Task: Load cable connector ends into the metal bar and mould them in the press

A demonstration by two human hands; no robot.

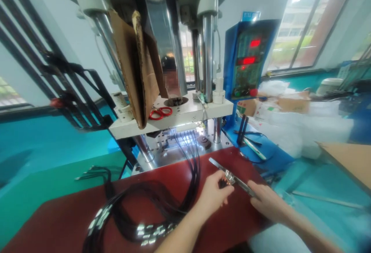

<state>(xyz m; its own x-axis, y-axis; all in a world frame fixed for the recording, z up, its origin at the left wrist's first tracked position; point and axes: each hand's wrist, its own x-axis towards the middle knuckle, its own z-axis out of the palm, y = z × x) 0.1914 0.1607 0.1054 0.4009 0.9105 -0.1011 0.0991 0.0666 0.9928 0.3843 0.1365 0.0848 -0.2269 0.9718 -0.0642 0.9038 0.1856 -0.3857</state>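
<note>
Red worktop (72, 218) seen before press machine (174, 52). Metal strip (232, 177) held above worktop, pinched by left hand (213, 195), clenched in right hand (268, 202). Black cables (150, 202) spread beside left hand.

Both your forearms reach in from the bottom edge and angle toward each other, meeting low and right of centre. Your left hand (213, 191) is curled, thumb and fingertips pinched together at its upper right, knuckles facing you and the wrist straight. Your right hand (266, 201) lies palm down just beside it, fingers closed and pointing up and left toward the left fingertips. The two hands sit near each other, not quite touching. Both arms are bare.
</note>
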